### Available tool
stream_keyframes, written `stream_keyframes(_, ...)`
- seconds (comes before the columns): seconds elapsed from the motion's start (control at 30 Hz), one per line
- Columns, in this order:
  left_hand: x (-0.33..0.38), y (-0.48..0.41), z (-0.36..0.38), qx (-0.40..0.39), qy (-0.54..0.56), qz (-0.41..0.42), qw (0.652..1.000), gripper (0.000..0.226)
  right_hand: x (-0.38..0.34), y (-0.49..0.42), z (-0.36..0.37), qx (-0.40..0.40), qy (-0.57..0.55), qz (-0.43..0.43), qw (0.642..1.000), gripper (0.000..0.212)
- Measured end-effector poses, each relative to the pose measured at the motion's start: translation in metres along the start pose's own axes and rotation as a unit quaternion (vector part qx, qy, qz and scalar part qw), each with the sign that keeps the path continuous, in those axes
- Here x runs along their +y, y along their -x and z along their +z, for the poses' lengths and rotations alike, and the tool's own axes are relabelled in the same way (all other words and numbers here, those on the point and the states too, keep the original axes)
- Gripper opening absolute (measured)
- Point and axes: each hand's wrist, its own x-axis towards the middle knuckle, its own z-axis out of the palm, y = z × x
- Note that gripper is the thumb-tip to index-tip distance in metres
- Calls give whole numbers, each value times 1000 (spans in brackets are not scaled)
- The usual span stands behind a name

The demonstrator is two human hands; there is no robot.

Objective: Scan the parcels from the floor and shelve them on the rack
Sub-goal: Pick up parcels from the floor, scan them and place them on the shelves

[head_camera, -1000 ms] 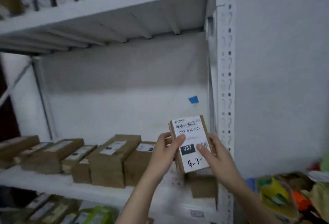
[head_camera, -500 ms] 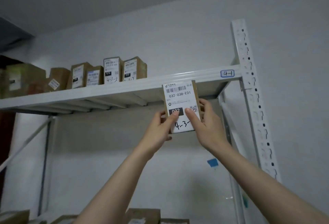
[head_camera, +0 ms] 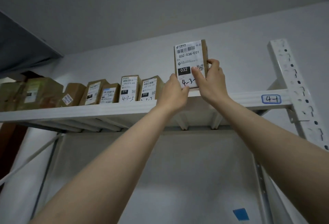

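A small brown parcel (head_camera: 190, 58) with a white label reading 032-038-E01 stands upright at the front edge of the top shelf (head_camera: 89, 110) of the white rack. Both arms reach up to it. My left hand (head_camera: 173, 93) grips its lower left corner, and my right hand (head_camera: 210, 79) holds its lower right side with the thumb on the label and fingers curled round the edge. Whether the parcel's base rests on the shelf is hidden by my hands.
A row of several labelled brown parcels (head_camera: 129, 88) stands on the same shelf to the left. The shelf front carries a tag marked 4-1 (head_camera: 271, 99). The rack's perforated upright (head_camera: 295, 88) rises at the right. Bare shelf lies between the held parcel and the upright.
The parcel has gone up from the lower shelf level to above the top shelf edge, both hands still on it. My view has tilted upward with it.
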Motion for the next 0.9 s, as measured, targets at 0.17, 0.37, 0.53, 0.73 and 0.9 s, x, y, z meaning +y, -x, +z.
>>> stream_keyframes(0.17, -41, -41, 20, -6, -86, 10, 996, 34, 26, -31, 40, -44, 43, 43, 997, 63)
stream_keyframes(0.37, -94, -53, 39, -16, -185, -27, 982, 40, 34, -33, 69, -161, 300, 58, 938, 44)
stream_keyframes(0.53, -108, -82, 30, -32, -155, -88, 983, 31, 30, -42, 74, -194, 314, 97, 924, 36)
stream_keyframes(0.73, -114, -96, 26, -17, -147, -86, 985, 22, 26, -56, 95, -244, 325, 121, 906, 23)
stream_keyframes(0.9, -126, -96, 32, 27, -178, -57, 982, 34, 22, -50, 98, -231, 335, 148, 901, 20)
